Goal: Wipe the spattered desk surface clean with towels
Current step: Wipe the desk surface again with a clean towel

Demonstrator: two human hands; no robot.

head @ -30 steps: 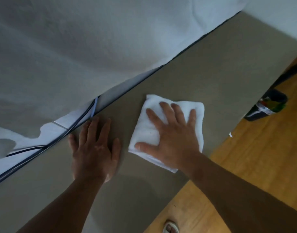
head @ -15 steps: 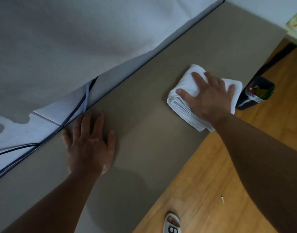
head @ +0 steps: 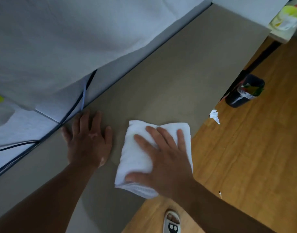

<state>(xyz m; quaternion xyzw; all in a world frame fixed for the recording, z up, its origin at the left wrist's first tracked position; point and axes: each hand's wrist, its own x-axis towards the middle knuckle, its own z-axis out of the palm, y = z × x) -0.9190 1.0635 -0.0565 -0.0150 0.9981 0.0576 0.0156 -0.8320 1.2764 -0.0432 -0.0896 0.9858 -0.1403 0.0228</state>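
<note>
A folded white towel [head: 136, 153] lies flat on the grey-brown desk [head: 186, 68], close to its front edge. My right hand [head: 164, 158] presses down on the towel with the fingers spread across its top. Just to the left of the towel, my left hand [head: 88, 140] rests palm-down on the bare desk, fingers apart, holding nothing. I cannot make out any spatter on the desk surface in this dim light.
White sheeting [head: 60, 39] covers the wall side, and dark cables [head: 73, 105] run along the desk's back edge. On the wooden floor [head: 253, 157] stand a dark waste bin [head: 245, 91] and a crumpled scrap of paper [head: 214, 116]. A slippered foot [head: 172, 221] shows below.
My right hand has slid the towel back from the far right end of the desk toward me, and it now sits beside my left hand, which has stayed planted.
</note>
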